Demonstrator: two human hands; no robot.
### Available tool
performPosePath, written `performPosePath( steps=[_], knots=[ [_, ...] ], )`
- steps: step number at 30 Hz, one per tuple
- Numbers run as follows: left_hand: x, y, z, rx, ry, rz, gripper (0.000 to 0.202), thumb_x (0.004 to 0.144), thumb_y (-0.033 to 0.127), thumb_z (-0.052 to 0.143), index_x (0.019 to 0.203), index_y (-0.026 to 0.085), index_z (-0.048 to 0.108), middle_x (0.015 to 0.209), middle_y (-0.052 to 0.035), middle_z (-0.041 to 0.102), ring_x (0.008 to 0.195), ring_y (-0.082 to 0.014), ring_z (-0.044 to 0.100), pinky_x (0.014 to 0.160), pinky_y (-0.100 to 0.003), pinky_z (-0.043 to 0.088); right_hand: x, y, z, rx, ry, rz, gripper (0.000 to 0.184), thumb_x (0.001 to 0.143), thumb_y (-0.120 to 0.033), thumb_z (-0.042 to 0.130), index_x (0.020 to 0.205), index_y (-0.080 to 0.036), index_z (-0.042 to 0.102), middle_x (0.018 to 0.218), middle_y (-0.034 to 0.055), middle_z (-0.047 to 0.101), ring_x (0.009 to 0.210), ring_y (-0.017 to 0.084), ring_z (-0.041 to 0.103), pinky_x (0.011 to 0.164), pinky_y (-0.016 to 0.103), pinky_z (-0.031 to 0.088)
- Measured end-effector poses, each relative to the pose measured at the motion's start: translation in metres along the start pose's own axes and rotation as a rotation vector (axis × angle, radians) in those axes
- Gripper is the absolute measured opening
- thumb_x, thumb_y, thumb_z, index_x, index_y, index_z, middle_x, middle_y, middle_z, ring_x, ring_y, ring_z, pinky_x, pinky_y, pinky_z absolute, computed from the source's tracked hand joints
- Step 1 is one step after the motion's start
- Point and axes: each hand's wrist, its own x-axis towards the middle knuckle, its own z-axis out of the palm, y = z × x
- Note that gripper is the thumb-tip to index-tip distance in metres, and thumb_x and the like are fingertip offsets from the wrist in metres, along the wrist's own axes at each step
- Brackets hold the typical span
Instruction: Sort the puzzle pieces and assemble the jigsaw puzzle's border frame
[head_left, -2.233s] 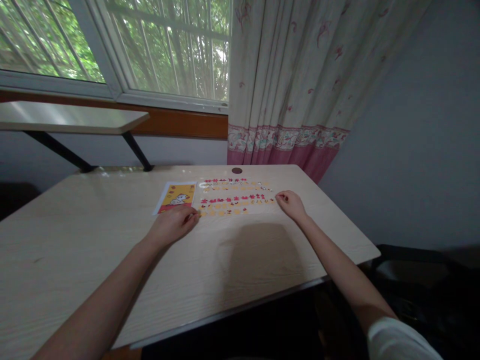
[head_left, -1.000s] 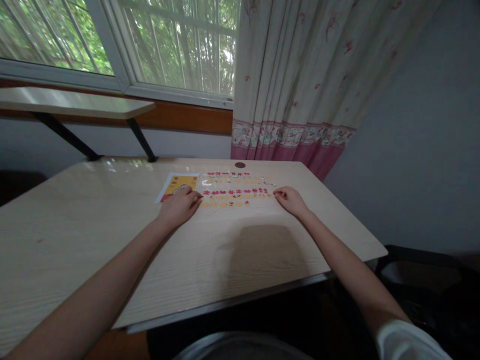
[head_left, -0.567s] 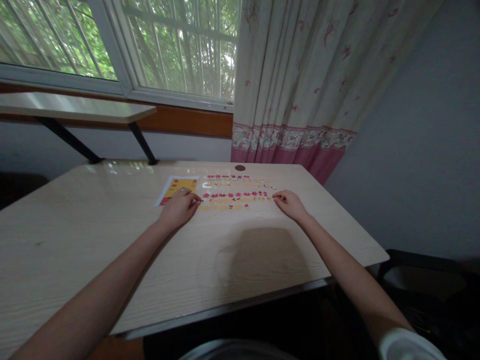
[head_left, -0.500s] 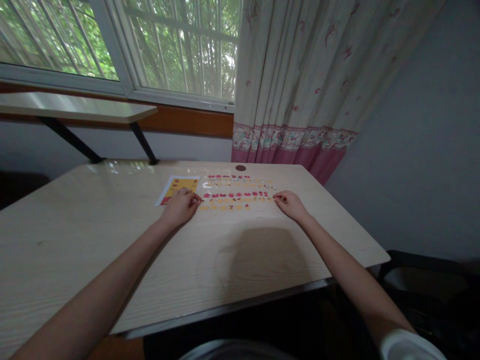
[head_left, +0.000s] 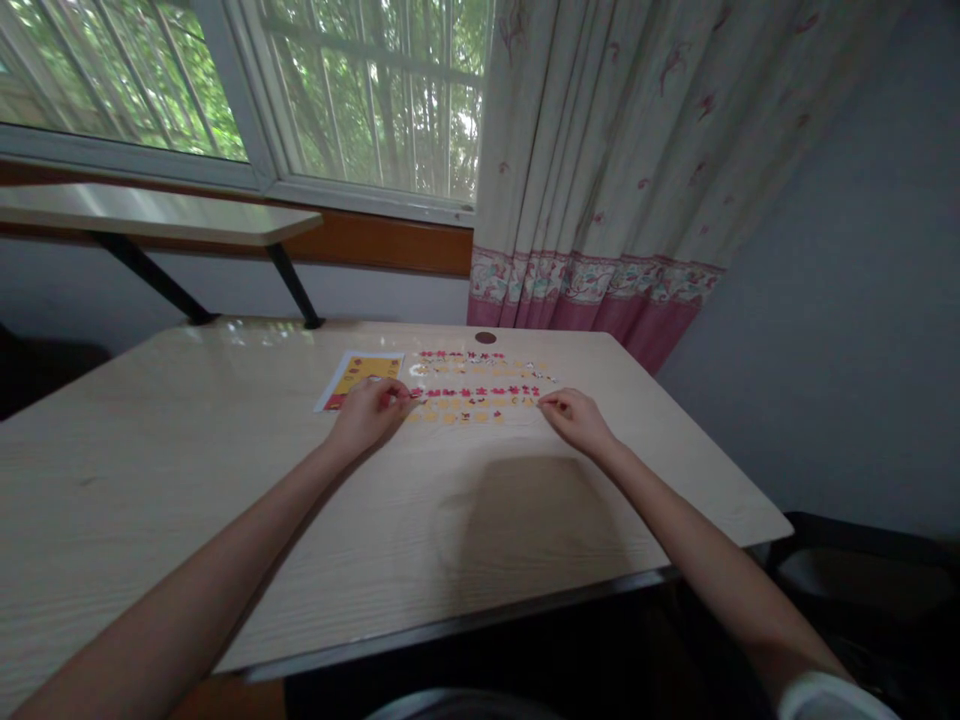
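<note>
Small red jigsaw pieces (head_left: 481, 391) and yellow jigsaw pieces (head_left: 465, 404) lie spaced out in several rows on the table. My left hand (head_left: 367, 412) is closed in a pinch at the left end of the front rows, with a small dark jigsaw piece (head_left: 415, 397) at its fingertips. It partly covers a yellow and red picture sheet (head_left: 349, 373) with a white border. At the right end of a yellow row, my right hand (head_left: 579, 418) pinches thumb and finger together. What those fingertips hold, if anything, is too small to tell.
The pale wooden table (head_left: 360, 560) ends at a dark front edge. A raised shelf (head_left: 165, 212) on black brackets stands at the back left. Behind the table are a window (head_left: 375, 100) and a floral curtain (head_left: 600, 150). A dark chair (head_left: 862, 540) is at the right.
My left hand has moved slightly right, with the small dark piece at its fingertips. My right hand has shifted a little left, over the row's end. The view has shifted slightly.
</note>
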Motion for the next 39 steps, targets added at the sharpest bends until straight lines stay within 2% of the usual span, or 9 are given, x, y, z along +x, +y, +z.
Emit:
performPosePath(
  steps=[3,5,7,10,15,23,27,31,39],
  knots=[
    [-0.011,0.023,0.010,-0.374,0.032,-0.100,0.022,0.077,0.034,0.052,0.086,0.016,0.062,0.089,-0.0078,0.067,0.082,-0.0195,0.060,0.074,-0.033,0.046,-0.005,-0.021,0.007,0.051,0.016,-0.071,0.016,0.081,-0.024,0.052,0.086,-0.020,0.066,0.080,0.0042,0.067,0.072,0.014,0.058,0.071,0.027,0.044],
    [-0.022,0.042,0.020,-0.569,-0.074,-0.183,0.024,0.074,0.036,0.056,0.084,0.016,0.063,0.083,-0.0078,0.068,0.075,-0.0192,0.062,0.068,-0.033,0.048,-0.011,-0.039,0.015,0.101,0.027,-0.144,0.016,0.082,-0.024,0.051,0.087,-0.020,0.066,0.079,0.0038,0.067,0.070,0.014,0.058,0.071,0.027,0.044],
    [-0.033,0.058,0.030,-0.708,-0.200,-0.172,0.024,0.072,0.035,0.059,0.084,0.016,0.063,0.082,-0.0074,0.069,0.074,-0.0183,0.063,0.068,-0.032,0.049,-0.017,-0.057,0.024,0.154,0.045,-0.213,0.016,0.083,-0.026,0.052,0.089,-0.021,0.066,0.079,0.0037,0.067,0.071,0.013,0.059,0.070,0.026,0.044],
    [-0.042,0.073,0.039,-0.801,-0.238,-0.174,0.024,0.069,0.034,0.063,0.085,0.016,0.060,0.071,-0.0037,0.066,0.062,-0.0150,0.061,0.059,-0.028,0.048,-0.025,-0.076,0.034,0.174,0.042,-0.281,0.016,0.083,-0.030,0.054,0.092,-0.023,0.065,0.080,0.0028,0.067,0.076,0.014,0.059,0.073,0.027,0.042],
    [-0.043,0.079,0.040,-0.844,-0.292,-0.200,0.027,0.065,0.032,0.066,0.084,0.016,0.055,0.065,-0.0010,0.063,0.057,-0.0127,0.059,0.055,-0.025,0.046,-0.027,-0.082,0.038,0.133,0.037,-0.294,0.016,0.085,-0.035,0.053,0.086,-0.026,0.066,0.078,0.0009,0.067,0.076,0.014,0.059,0.072,0.028,0.039],
    [-0.043,0.082,0.041,-0.921,-0.283,-0.207,0.026,0.065,0.032,0.068,0.081,0.015,0.057,0.067,-0.0003,0.062,0.059,-0.0116,0.058,0.056,-0.024,0.045,-0.025,-0.083,0.036,0.109,0.024,-0.348,0.018,0.086,-0.032,0.051,0.081,-0.023,0.065,0.076,0.0004,0.066,0.075,0.013,0.058,0.073,0.027,0.037],
    [-0.043,0.085,0.036,-0.847,-0.235,-0.189,0.025,0.068,0.036,0.066,0.079,0.014,0.062,0.073,-0.0032,0.065,0.065,-0.0129,0.058,0.062,-0.025,0.046,-0.022,-0.084,0.031,0.183,0.203,-0.312,0.013,0.083,-0.028,0.054,0.078,-0.020,0.062,0.074,0.0015,0.066,0.072,0.013,0.058,0.071,0.027,0.039],
    [-0.044,0.084,0.036,-0.782,-0.284,-0.185,0.024,0.070,0.036,0.064,0.078,0.014,0.067,0.078,-0.0049,0.068,0.067,-0.0137,0.059,0.064,-0.026,0.045,-0.019,-0.084,0.029,0.219,0.334,-0.294,0.008,0.080,-0.024,0.057,0.075,-0.020,0.061,0.070,0.0012,0.067,0.069,0.013,0.058,0.069,0.028,0.040],
    [-0.044,0.083,0.038,-0.728,-0.298,-0.152,0.024,0.071,0.037,0.062,0.072,0.014,0.066,0.068,-0.0030,0.066,0.061,-0.0126,0.056,0.059,-0.024,0.043,-0.022,-0.088,0.033,0.223,0.211,-0.342,0.009,0.078,-0.028,0.060,0.073,-0.020,0.062,0.066,0.0000,0.064,0.066,0.012,0.057,0.067,0.027,0.039]
  ],
)
